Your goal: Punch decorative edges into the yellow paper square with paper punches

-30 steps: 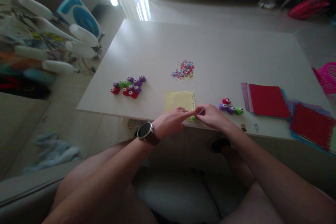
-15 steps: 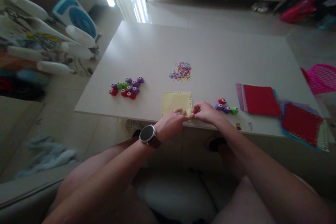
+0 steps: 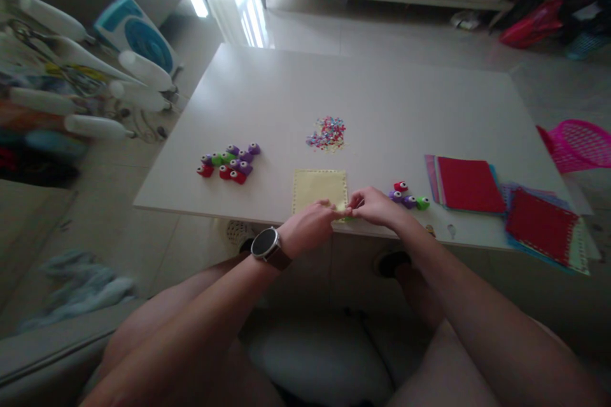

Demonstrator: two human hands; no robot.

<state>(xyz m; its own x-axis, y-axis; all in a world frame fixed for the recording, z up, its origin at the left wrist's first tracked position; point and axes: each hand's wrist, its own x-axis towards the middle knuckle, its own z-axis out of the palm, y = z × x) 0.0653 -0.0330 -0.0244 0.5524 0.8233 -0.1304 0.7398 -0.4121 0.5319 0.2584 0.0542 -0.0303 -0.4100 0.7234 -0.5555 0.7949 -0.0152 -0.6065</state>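
Note:
A square of pale yellow paper (image 3: pixel 319 186), with small cut-outs along its borders, lies at the table's near edge. My left hand (image 3: pixel 311 224), wearing a watch on the wrist, is closed over the paper's lower part, its fingers reaching the lower right corner. At that same corner my right hand (image 3: pixel 375 206) has its fingers pinched together. Between the hands shows a sliver of a green craft punch (image 3: pixel 349 218), mostly hidden by the fingers. Several red, purple and green craft punches with eye-like buttons (image 3: pixel 409 201) stand just right of my right hand.
More punches (image 3: pixel 233 164) cluster at left on the white table (image 3: pixel 382 102). Behind the paper lies a heap of colourful paper bits (image 3: pixel 328 133). Stacks of coloured sheets (image 3: pixel 470 184) and punched sheets (image 3: pixel 541 226) lie at right, beside a pink basket (image 3: pixel 580 145).
The view has shifted slightly. My left fingers, spread on the paper before, are drawn in closer to the corner. My right hand stays pinched at the same corner.

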